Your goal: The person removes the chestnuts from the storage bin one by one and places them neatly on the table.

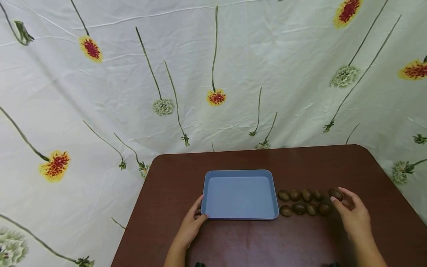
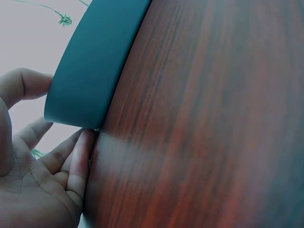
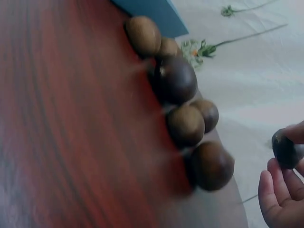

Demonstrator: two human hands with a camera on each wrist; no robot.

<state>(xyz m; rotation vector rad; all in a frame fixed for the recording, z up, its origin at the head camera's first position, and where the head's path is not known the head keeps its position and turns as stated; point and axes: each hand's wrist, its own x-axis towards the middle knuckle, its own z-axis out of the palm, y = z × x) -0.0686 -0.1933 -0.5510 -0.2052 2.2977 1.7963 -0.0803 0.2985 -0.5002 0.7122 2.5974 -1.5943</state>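
My left hand grips the near left corner of a shallow blue tray, thumb at the front edge and fingers along the left side. In the left wrist view, fingertips touch the outer wall of the tray near the tabletop. Between thumb and fingers, my right hand pinches a dark brown egg-shaped fruit. That fruit shows above the table in the right wrist view. To the right of the tray, similar brown fruits lie in two rows, the right hand just past their right end.
Everything lies on a dark reddish-brown table with rounded far corners. Behind it hangs a white cloth printed with flowers. Small black objects show at the bottom edge of the head view.
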